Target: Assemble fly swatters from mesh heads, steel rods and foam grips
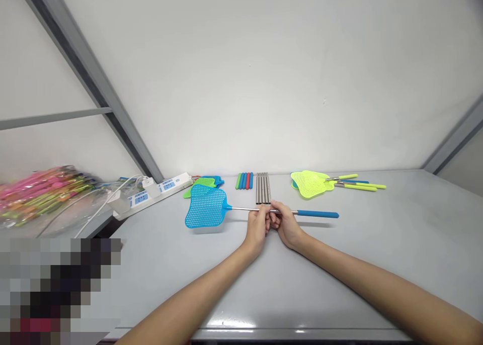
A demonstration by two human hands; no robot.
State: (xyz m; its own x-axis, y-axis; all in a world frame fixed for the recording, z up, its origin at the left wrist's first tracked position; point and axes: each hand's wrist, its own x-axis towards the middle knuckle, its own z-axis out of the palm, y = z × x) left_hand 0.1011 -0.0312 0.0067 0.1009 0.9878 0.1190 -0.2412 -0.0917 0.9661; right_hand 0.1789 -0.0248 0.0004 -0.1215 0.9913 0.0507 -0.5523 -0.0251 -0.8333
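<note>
A blue fly swatter (pixel 207 207) with a perforated head, a thin metal rod and a blue grip is held level just above the table. My left hand (pixel 258 225) is closed around the rod near its middle. Right beside it, my right hand (pixel 286 224) closes on the rod close to the blue grip (pixel 317 214). The two hands meet, and some fingers are hidden behind each other. Just beyond them lies a row of metal tubes (pixel 263 188), with several coloured grips (pixel 244 180) in green, blue and red to their left.
Assembled swatters with yellow-green heads (pixel 311 184) lie stacked at the back right. Loose green and blue swatter heads (pixel 204 185) rest at the back left near a white power strip (pixel 154 194) with cables. Bagged colourful items (pixel 41 191) are at far left. A wall (pixel 279 83) stands behind the table (pixel 339 264).
</note>
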